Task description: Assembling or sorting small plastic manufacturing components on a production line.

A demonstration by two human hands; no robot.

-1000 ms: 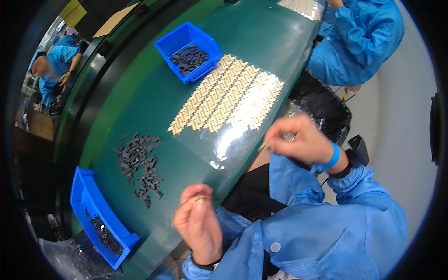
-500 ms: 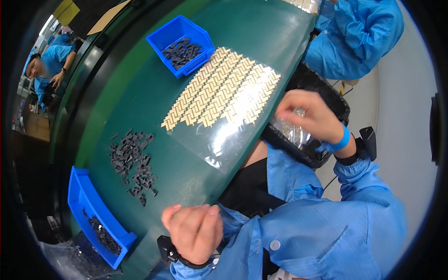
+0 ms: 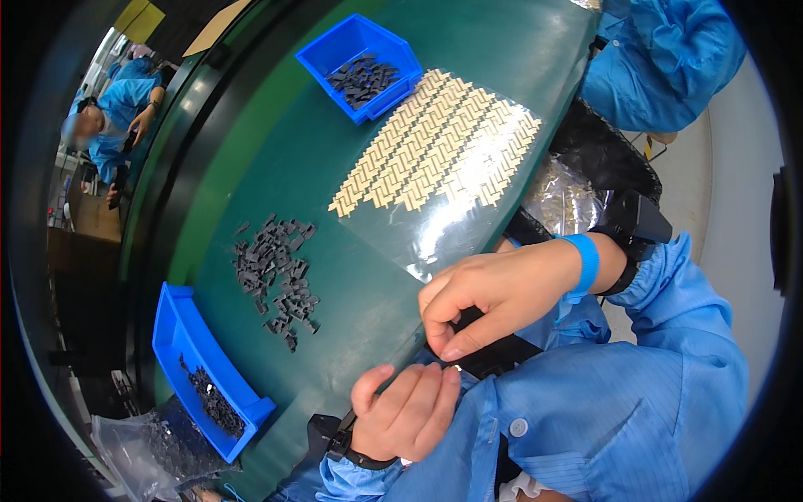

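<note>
Both hands meet at the near table (image 3: pixel 276 142) edge. Right hand (image 3: pixel 493 293) pinches fingertips together just above the curled left hand (image 3: pixel 406 414); a tiny pale piece (image 3: pixel 458 367) shows between them, too small to identify.

We see a glossy clear plastic sheet (image 3: pixel 435 226) at twelve o'clock, smooth blue plastic bins (image 3: pixel 355 63), matt dark pieces (image 3: pixel 276 272), a smooth green tabletop (image 3: pixel 251 151), and blue cloth sleeves (image 3: pixel 619 418).
</note>
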